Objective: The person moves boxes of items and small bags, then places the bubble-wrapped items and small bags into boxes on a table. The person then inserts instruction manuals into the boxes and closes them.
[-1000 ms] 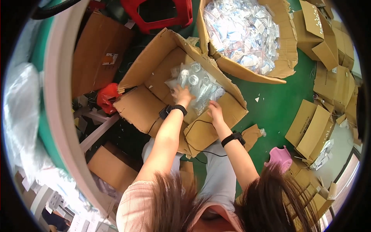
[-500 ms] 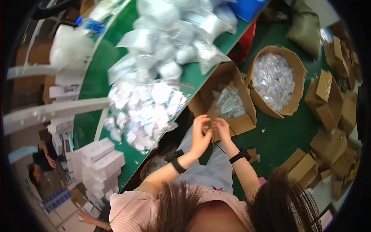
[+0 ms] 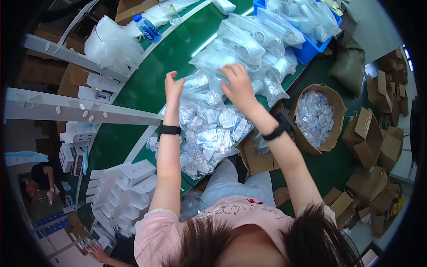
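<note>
As we seem to reach, our left hand (image 3: 173,90) and right hand (image 3: 240,87), half-open and apparently empty, hover near puffy, clear plastic pouches (image 3: 251,43) just beyond; taking one would call for a gentle grip

At 11 o'clock a bottle (image 3: 148,29) with a blue cap lies tilted near a bundle of cloudy white plastic (image 3: 111,46) at 10. A pale beam (image 3: 84,107) runs in from 9 o'clock, with a light blue sheet (image 3: 27,157) just below its line. A co-worker in dark clothing (image 3: 41,177) shows between 8 and 9; stacked white boxes (image 3: 138,172) crowd 8. A grey-green sack (image 3: 349,60) slumps at 2, and open brown cartons (image 3: 362,133) scatter from 3 to 4.
</note>
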Demonstrator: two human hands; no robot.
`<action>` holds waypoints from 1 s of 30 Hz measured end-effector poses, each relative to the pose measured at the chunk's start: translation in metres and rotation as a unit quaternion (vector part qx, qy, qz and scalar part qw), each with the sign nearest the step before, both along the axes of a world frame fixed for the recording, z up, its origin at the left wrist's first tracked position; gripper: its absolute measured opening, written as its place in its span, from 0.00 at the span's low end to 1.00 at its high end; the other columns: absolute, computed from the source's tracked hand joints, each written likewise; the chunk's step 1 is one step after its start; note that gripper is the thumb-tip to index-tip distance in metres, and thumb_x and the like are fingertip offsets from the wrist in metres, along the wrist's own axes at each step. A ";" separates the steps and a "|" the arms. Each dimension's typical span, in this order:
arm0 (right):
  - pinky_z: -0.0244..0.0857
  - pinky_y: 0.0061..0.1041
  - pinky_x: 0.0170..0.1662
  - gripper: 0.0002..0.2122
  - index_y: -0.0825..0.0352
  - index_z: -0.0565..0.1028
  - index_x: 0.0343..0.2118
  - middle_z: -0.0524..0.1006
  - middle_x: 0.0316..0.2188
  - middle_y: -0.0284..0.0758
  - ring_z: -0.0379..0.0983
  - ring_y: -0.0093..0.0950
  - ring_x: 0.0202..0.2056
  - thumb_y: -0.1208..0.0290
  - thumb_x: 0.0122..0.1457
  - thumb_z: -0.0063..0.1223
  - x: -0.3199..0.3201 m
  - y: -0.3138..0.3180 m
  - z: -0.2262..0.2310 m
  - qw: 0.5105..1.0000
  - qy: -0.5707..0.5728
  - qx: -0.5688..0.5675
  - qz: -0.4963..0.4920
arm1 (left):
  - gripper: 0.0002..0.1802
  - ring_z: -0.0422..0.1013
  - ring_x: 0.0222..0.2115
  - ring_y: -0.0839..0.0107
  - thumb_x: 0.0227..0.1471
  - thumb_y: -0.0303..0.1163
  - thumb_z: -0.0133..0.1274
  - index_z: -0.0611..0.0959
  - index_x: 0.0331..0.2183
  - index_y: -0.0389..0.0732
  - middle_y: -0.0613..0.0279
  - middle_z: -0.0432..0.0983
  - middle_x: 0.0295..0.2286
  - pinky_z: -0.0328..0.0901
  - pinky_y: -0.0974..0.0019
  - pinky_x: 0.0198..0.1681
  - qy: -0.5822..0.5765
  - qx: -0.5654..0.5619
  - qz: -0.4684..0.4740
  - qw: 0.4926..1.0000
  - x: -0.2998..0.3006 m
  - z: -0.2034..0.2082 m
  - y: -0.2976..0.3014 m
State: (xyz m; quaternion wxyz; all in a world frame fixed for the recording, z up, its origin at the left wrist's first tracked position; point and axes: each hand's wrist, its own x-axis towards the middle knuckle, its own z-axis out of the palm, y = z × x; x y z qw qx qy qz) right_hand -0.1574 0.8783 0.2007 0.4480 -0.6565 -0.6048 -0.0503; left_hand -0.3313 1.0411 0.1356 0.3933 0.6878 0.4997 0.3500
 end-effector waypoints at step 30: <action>0.61 0.26 0.43 0.39 0.70 0.54 0.51 0.65 0.44 0.41 0.65 0.29 0.43 0.58 0.38 0.60 0.108 0.152 0.008 0.728 0.309 -0.595 0.141 | 0.27 0.66 0.39 0.60 0.44 0.29 0.51 0.62 0.46 0.37 0.54 0.66 0.39 0.64 0.57 0.42 -0.530 -0.471 -0.056 0.703 0.139 -0.015 0.007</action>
